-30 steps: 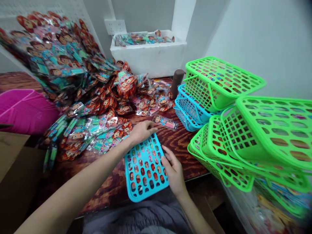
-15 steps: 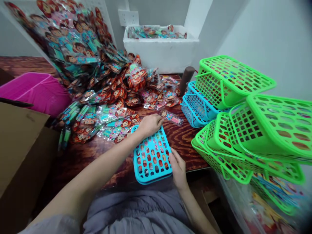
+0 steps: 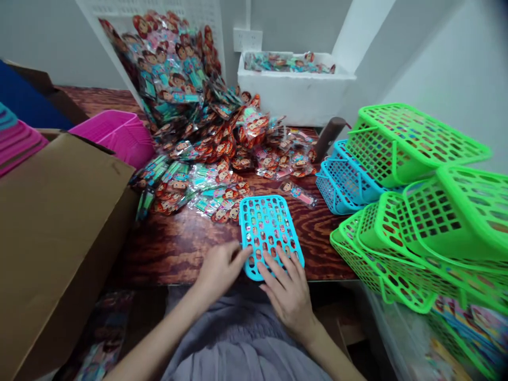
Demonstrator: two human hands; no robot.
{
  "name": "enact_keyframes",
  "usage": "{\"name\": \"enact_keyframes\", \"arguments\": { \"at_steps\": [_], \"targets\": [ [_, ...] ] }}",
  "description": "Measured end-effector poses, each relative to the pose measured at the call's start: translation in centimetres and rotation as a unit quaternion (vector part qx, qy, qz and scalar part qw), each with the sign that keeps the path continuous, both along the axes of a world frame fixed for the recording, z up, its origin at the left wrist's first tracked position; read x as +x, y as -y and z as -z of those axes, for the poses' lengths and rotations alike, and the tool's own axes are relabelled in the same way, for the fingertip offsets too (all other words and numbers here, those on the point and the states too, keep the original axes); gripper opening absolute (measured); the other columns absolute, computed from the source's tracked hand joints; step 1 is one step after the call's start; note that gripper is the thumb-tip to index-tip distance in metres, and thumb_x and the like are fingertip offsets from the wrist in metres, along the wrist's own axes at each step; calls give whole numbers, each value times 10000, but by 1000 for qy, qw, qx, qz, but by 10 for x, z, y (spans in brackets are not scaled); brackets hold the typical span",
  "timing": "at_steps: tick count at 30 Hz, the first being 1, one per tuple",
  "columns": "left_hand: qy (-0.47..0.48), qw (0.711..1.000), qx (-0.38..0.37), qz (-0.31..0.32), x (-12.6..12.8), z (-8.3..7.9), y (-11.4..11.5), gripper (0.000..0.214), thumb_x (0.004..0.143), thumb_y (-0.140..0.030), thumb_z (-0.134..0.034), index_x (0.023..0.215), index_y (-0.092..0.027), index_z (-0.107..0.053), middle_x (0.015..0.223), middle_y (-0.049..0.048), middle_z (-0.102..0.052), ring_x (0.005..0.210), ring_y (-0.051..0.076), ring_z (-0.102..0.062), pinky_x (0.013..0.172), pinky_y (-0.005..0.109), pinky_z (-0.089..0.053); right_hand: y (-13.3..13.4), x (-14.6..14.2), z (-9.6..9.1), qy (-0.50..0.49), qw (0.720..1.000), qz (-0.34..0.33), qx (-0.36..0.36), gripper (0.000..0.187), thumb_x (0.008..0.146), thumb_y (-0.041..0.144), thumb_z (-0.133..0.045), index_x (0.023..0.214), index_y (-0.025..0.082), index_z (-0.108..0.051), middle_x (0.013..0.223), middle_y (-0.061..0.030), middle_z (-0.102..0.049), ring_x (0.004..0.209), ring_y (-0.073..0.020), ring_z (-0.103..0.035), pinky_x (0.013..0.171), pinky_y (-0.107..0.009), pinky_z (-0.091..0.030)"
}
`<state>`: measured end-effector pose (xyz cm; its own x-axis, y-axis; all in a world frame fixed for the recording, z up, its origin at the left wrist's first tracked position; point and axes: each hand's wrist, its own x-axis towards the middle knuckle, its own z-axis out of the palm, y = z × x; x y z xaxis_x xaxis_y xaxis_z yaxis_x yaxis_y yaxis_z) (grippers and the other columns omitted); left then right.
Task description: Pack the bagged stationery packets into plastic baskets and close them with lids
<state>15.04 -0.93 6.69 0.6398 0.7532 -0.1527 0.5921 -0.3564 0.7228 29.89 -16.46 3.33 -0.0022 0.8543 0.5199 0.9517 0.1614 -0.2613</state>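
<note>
A light-blue plastic basket with a slotted lid lies before me at the table's front edge. Colourful contents show through the slots. My left hand is closed at the lid's near left side, its thumb on the rim; the other fingertips are mostly hidden. My right hand rests open over the near right part of the lid, with its fingers spread. Beyond the basket lies a single bagged doll-shaped item. A heap of similar clear packets spreads behind and to the left.
Green lidded baskets are stacked at the right, beside blue baskets. A cardboard box and pink baskets stand left. At the back are a white foam box and a dark brown cylinder.
My left hand has come from the basket's far edge to its near left side. The right hand has moved from the right edge onto the lid. The view has shifted left.
</note>
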Motion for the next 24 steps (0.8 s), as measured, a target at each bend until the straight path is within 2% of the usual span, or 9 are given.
{"name": "enact_keyframes", "arguments": {
  "at_steps": [2, 5, 7, 11, 16, 19, 22, 24],
  "targets": [
    [25, 995, -98, -10, -14, 15, 30, 484, 946, -560, -432, 661, -182, -532, 589, -24, -508, 573, 138, -470, 556, 258, -260, -3, -5, 4, 13, 1000, -12, 9, 445, 980, 166, -493, 1419, 234, -520, 1430, -43, -566, 1408, -300, -405, 1153, -529, -299],
    [59, 987, -137, -60, -14, 22, 51, 486, 934, -565, -414, 647, -185, -509, 580, -18, -506, 571, 141, -455, 553, 258, -263, -5, -7, 10, 7, 1000, 0, 29, 445, 986, 126, -447, 1401, 256, -541, 1409, -26, -586, 1391, -287, -431, 1112, -500, -333],
    [51, 988, -126, -69, -10, 19, 52, 462, 933, -528, -419, 626, -188, -481, 567, -21, -484, 560, 136, -432, 551, 261, -253, -5, -8, 12, 4, 999, 7, 32, 432, 994, 120, -416, 1375, 255, -567, 1399, -29, -595, 1382, -296, -442, 1088, -508, -336],
    [32, 994, -95, -35, -8, 10, 45, 410, 958, -441, -395, 651, -183, -484, 616, -12, -512, 584, 129, -427, 573, 266, -258, -5, -17, 13, -2, 999, 28, 26, 400, 1002, 130, -393, 1318, 236, -614, 1377, -47, -613, 1362, -317, -462, 1031, -504, -347],
    [106, 984, -134, -46, -12, 18, 39, 436, 972, -475, -381, 653, -187, -456, 605, -23, -481, 577, 118, -411, 559, 245, -291, -10, -31, 11, -19, 997, 68, 33, 402, 1013, 141, -360, 1299, 234, -627, 1341, -46, -642, 1287, -294, -529, 1002, -476, -333],
    [149, 962, -223, -58, -8, 25, 34, 459, 936, -546, -424, 650, -190, -468, 558, -36, -460, 513, 106, -415, 498, 225, -301, -13, -27, 6, -16, 997, 68, 13, 396, 1011, 152, -381, 1318, 241, -615, 1347, -47, -637, 1265, -292, -539, 1008, -477, -330],
    [201, 917, -336, -79, 5, 30, 34, 487, 855, -630, -510, 650, -188, -503, 513, -40, -477, 428, 95, -424, 434, 214, -316, -15, -14, 5, -5, 998, 55, -4, 407, 996, 142, -424, 1352, 256, -587, 1363, -53, -624, 1267, -280, -537, 1019, -468, -342],
    [239, 888, -380, -100, 18, 34, 38, 509, 802, -671, -560, 662, -184, -521, 508, -39, -495, 399, 89, -434, 413, 208, -330, -18, -5, 11, -6, 998, 58, 10, 433, 982, 111, -438, 1374, 244, -564, 1362, -75, -623, 1294, -277, -521, 1039, -474, -343]
  ]
}}
